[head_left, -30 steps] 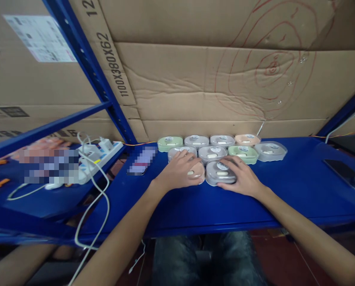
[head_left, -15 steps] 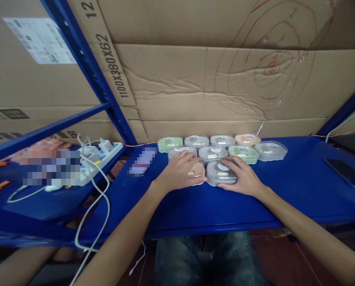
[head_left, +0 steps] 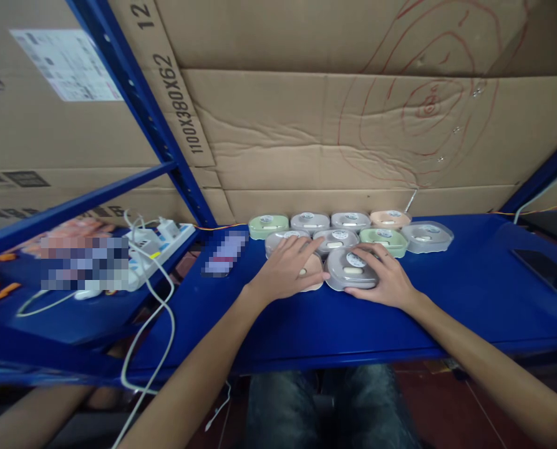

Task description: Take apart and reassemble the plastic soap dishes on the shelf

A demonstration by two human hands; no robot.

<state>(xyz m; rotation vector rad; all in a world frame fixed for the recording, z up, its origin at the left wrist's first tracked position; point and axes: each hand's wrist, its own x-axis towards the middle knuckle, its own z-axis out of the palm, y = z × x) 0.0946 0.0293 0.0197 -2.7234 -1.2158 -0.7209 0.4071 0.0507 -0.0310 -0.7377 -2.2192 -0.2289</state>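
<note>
While my left hand (head_left: 285,269) lies flat on pink case (head_left: 312,279) and right hand (head_left: 385,279) cups grey case (head_left: 350,274), both on near shelf (head_left: 306,324): two far rows (head_left: 353,231) look set; third row just begun.

White power strip (head_left: 159,244) with cables on left shelf, dark phone (head_left: 547,272) far right on blue worktop (head_left: 469,293), cardboard boxes (head_left: 329,125) behind, blue rack post (head_left: 142,106).
</note>
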